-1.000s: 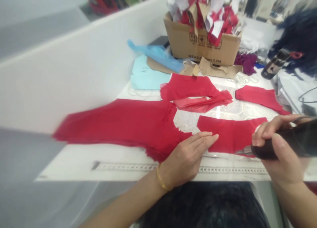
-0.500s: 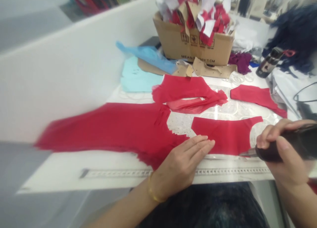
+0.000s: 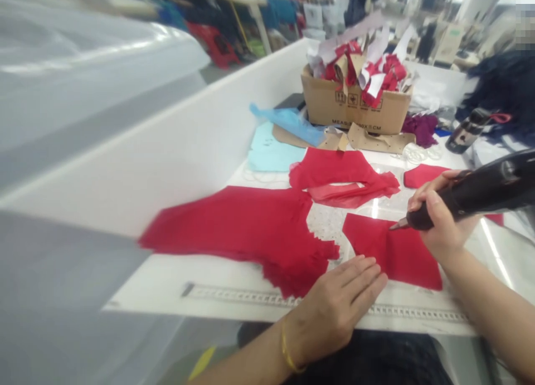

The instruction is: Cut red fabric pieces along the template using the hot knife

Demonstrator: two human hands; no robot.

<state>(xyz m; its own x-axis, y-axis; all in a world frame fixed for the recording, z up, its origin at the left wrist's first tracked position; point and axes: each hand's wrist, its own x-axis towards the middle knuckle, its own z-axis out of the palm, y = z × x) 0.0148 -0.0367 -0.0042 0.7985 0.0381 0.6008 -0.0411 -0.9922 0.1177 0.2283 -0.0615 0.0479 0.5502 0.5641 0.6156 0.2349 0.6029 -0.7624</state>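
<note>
A red fabric piece lies on the table, turned at a slant and creased near its middle. My left hand is flat, fingers stretched out, with its fingertips on the piece's near left edge. In my right hand is a black handheld power tool with a narrow, pointed metal tip; its exact kind is unclear. The tip touches or hovers just over the fabric's far edge. To the left spreads a larger stack of red fabric with a jagged right edge.
A measuring tape runs along the table's front edge. More red pieces lie behind, near light blue sheets. A cardboard box overflows with scraps. A dark bottle lies tilted at right. A white wall panel borders the left.
The smaller red piece has turned clockwise and creased. My right hand has raised the tool from its near right corner to its far edge. The view has shifted, showing more background.
</note>
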